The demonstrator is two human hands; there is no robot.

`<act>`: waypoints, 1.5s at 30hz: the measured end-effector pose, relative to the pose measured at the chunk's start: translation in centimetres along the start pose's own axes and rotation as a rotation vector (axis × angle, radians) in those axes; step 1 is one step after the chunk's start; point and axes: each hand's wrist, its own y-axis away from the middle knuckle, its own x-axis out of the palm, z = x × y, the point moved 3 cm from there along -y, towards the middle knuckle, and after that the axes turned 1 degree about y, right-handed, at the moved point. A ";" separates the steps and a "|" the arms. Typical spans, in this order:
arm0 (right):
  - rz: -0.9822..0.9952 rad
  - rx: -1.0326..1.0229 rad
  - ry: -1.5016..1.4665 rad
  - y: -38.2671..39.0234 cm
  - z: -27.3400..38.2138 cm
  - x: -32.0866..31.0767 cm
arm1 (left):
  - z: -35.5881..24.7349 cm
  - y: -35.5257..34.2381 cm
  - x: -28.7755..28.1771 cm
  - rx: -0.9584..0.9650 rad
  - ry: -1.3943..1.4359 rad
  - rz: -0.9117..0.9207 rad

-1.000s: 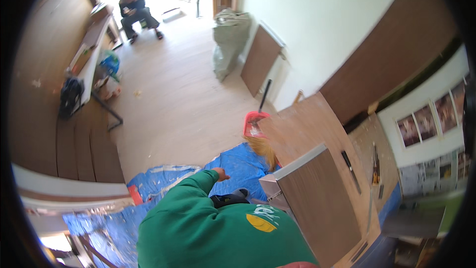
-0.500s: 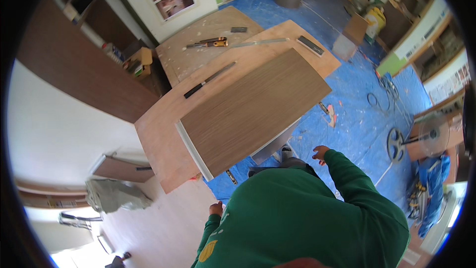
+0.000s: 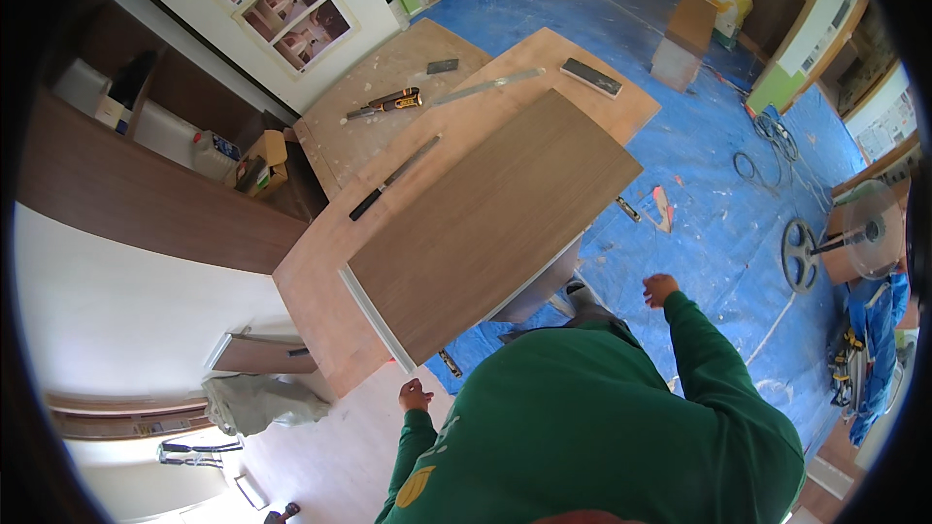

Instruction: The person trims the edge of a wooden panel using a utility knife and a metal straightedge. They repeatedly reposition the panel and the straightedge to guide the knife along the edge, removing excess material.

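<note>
A brown wood-grain board (image 3: 495,218) with a pale strip (image 3: 377,318) along its left end lies on the work table in front of me. My left hand (image 3: 415,395) hangs just off the board's near left corner, its fingers loosely bent, holding nothing. Out to the right, above the blue sheet, my right hand (image 3: 660,290) is also bare, with slack fingers and apart from the board. Past the board's far edge lies a long-bladed tool with a black handle (image 3: 367,204). A flat metal strip (image 3: 490,84) and a dark rectangular block (image 3: 591,78) lie farther back.
Yellow-and-black handled tools (image 3: 388,103) and a small dark block (image 3: 443,66) rest on the back panel (image 3: 427,39). Blue sheeting (image 3: 718,262) covers the floor, with coiled cable (image 3: 775,136). A round-based fan (image 3: 799,255) stands right; a grey covered bundle (image 3: 262,403) lies left.
My left hand has risen toward the board's near left corner. My right hand has swung outward to the right and its fingers have curled. The view has shifted slightly; the board looks unmoved.
</note>
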 end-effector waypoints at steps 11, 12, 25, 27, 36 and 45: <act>0.359 -0.224 0.053 -4.1 18.8 -2.7 | -4.9 8.9 7.5 -0.113 0.459 -0.097; 0.336 -0.239 0.079 -4.6 19.3 -2.4 | -4.8 8.8 7.7 -0.085 0.446 -0.109; 0.380 -0.322 0.175 -7.8 19.9 -3.3 | -9.4 7.8 15.2 0.268 -0.049 -0.435; 0.432 -0.512 0.293 -8.0 19.5 -0.8 | -6.1 8.8 11.7 0.254 -0.221 -0.523; 0.412 -0.401 0.281 -14.1 21.8 -3.8 | -11.1 11.6 17.1 0.042 -0.200 -0.536; 0.396 -1.063 1.023 -29.8 20.6 -4.1 | -12.4 8.5 16.2 0.105 -0.290 -0.480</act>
